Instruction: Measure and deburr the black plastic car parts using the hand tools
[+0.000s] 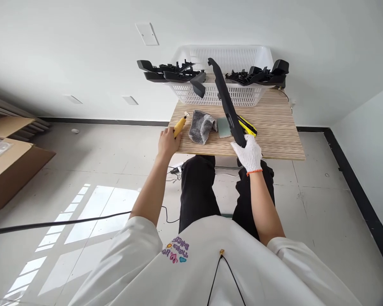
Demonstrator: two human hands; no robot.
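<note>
My right hand (pixel 250 154), in a white knit glove, is closed round the near end of a long black plastic part (pixel 227 104) that slants up toward the basket. My bare left hand (pixel 168 141) rests at the table's left front edge, fingers wrapped on a yellow-handled tool (pixel 180 125) whose tip points away from me. Between my hands lie a grey cloth (pixel 201 126) and a small pale green pad (pixel 224 127). A yellow and black tool (pixel 248 126) lies just behind the black part.
A white plastic basket (pixel 230 55) stands at the back of the small wooden table (pixel 274 136), with several black plastic parts (pixel 172 72) across its rim. A cardboard box (pixel 9 170) sits on the floor at left. A black cable (pixel 57 222) crosses the floor.
</note>
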